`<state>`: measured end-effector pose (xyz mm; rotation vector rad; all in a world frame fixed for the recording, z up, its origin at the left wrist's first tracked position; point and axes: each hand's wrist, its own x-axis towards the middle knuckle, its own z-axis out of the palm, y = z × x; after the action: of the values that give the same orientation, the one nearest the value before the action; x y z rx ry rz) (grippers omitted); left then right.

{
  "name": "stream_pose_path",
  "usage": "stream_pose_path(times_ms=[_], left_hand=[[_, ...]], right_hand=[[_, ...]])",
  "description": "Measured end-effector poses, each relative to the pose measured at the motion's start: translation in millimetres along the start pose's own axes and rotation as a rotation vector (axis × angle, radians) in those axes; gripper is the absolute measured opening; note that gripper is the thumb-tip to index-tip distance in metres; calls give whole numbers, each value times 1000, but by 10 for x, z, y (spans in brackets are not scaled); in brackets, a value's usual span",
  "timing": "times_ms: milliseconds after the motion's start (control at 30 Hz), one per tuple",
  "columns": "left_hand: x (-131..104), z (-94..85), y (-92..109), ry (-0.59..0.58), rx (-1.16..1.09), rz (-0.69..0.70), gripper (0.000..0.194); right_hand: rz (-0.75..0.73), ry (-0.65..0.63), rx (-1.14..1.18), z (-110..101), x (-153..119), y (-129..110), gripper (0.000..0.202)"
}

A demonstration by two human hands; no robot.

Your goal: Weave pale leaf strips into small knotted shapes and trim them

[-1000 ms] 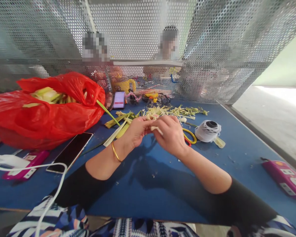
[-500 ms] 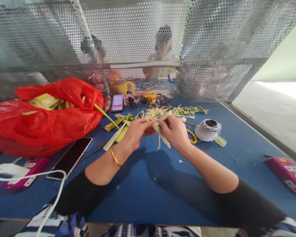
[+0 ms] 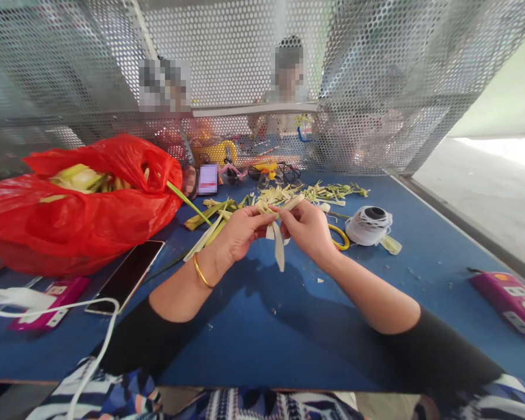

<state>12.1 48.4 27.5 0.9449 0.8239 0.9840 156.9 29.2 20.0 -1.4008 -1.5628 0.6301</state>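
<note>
Pale strips of plant husk (image 3: 279, 251) are pinched between my two hands above the middle of the blue table. My left hand (image 3: 244, 230), with a gold bangle at the wrist, closes thumb against fingers on the strips. My right hand (image 3: 308, 226) grips them from the other side, a strip sticking up past its fingers. The strips' ends hang down between the hands. Just beyond lie loose husk trimmings (image 3: 328, 192). Longer husk pieces (image 3: 207, 233) rest left of my left hand. Beside my right hand is a yellow ring-shaped handle (image 3: 340, 238), partly hidden.
A red plastic bag (image 3: 91, 233) with husks inside stands at left, near a dark phone (image 3: 129, 274) and a white cable (image 3: 111, 326). A white thread spool (image 3: 368, 226) and a magenta power strip (image 3: 510, 300) are at right. Behind a perforated metal screen (image 3: 236, 52) are people.
The hanging strip ends have swung and now point straight down, one broader strip showing. Both hands keep their pinch in nearly the same place. The view has shifted slightly.
</note>
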Motion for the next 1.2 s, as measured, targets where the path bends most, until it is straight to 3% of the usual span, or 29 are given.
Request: stream_pose_path(times_ms=[100, 167, 233, 300, 433, 500, 567, 667, 800, 933, 1067, 1200], left_hand=[[13, -4, 21, 45, -14, -26, 16], [18, -9, 44, 75, -31, -55, 13], [17, -16, 68, 108, -52, -68, 12], [12, -25, 85, 136, -66, -61, 9], [5, -50, 85, 135, -59, -49, 9], [8, -62, 70, 108, -52, -64, 13], [17, -68, 52, 82, -42, -59, 20], [33, -64, 30, 82, 17, -10, 20], [35, -48, 14, 70, 155, 71, 16], [1, -33, -3, -22, 267, 109, 16], [-35, 3, -23, -74, 288, 49, 25], [-52, 54, -56, -11, 279, 2, 34]], right_hand=[[-1, -17, 25, 14, 2, 25, 20], [-44, 94, -34, 9, 9, 46, 24], [-208, 280, -160, -17, 18, 73, 47], [-486, 370, -344, -56, 27, 107, 53], [-1041, 117, -629, -95, 27, 184, 24], [-1176, 32, -649, -87, 15, 203, 20], [-1208, 43, -628, -83, 4, 193, 20], [-1085, 92, -525, -106, 4, 128, 22], [-665, 154, -330, -160, 32, 28, 22], [-277, 143, -425, -180, 47, -32, 18], [-128, 103, -595, -154, 34, -79, 21], [-64, 55, -643, -108, 22, -97, 22]])
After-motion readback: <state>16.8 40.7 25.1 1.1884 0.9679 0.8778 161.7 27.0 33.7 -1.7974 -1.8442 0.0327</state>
